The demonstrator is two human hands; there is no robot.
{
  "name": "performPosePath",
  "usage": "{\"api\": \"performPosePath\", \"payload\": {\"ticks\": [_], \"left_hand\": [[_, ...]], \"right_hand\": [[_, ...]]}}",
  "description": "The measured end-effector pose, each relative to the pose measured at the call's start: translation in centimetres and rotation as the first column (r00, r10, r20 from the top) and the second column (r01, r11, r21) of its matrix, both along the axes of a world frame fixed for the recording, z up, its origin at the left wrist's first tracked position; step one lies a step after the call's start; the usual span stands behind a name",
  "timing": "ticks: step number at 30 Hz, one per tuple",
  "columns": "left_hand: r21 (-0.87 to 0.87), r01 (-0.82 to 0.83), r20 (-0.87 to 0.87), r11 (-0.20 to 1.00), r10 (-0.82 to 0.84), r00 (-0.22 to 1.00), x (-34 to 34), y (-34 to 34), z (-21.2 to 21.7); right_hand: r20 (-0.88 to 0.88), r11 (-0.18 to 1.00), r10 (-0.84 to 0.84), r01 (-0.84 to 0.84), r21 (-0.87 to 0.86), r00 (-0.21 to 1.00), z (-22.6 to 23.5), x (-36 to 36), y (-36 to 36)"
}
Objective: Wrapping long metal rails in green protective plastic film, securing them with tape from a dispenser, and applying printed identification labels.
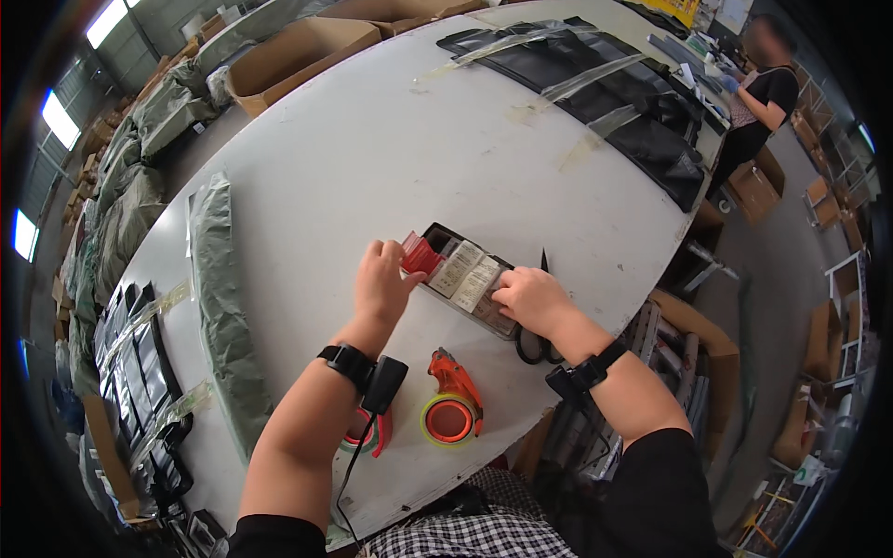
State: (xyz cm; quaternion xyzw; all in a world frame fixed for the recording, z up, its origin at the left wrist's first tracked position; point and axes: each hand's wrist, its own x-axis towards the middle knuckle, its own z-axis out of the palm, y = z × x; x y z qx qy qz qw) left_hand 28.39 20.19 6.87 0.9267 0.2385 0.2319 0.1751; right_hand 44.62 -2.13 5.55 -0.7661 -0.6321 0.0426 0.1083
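Observation:
A shallow black tray (437, 230) lies at an angle on the table in front of me. White printed labels (470, 276) and a red packet (420, 258) show in it, the packet at its left end. My left hand (379, 284) is closed on the edge of the red packet, between thumb and fingers. My right hand (535, 299) is curled over the tray's right end, its fingertips gripping there; what lies under them is hidden. Black-handled scissors (532, 348) lie beside the right hand, partly behind it. Closer to me is an orange tape dispenser (452, 402).
A red tape dispenser (379, 435) sits partly under my left forearm. A long grey-green wrapped bundle (228, 307) lies at left on the white table (316, 177). Black taped packages (595, 88) lie at the far right, near another person (763, 98). Open cardboard boxes (298, 65) stand beyond the table.

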Motion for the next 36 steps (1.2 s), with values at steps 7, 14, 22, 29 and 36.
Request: {"api": "performPosePath", "payload": {"ticks": [7,14,22,29,36], "left_hand": [[0.03,-0.086,-0.109,0.996,0.089,0.99,1.5,0.1,-0.2],[0.269,0.047,-0.035,0.962,-0.039,0.999,0.9,-0.1,0.1],[-0.122,-0.213,-0.097,0.969,0.202,0.975,0.2,-0.2,3.7],[-0.544,-0.12,0.148,0.83,0.236,0.96,-1.9,1.2,2.3],[-0.63,-0.078,0.167,0.773,0.232,0.958,-3.0,0.4,2.5]], "right_hand": [[0.19,0.981,0.11,-0.137,0.136,0.976,-1.6,0.3,0.1],[0.294,0.967,0.169,-0.216,0.136,0.941,-1.8,0.8,0.3],[0.195,0.928,0.131,-0.189,0.321,0.972,-1.8,1.1,0.2],[0.028,0.888,0.04,-0.048,0.457,0.999,1.6,0.5,-1.7],[-0.478,0.824,0.055,0.23,0.518,0.877,3.8,-3.8,-1.3]]}}
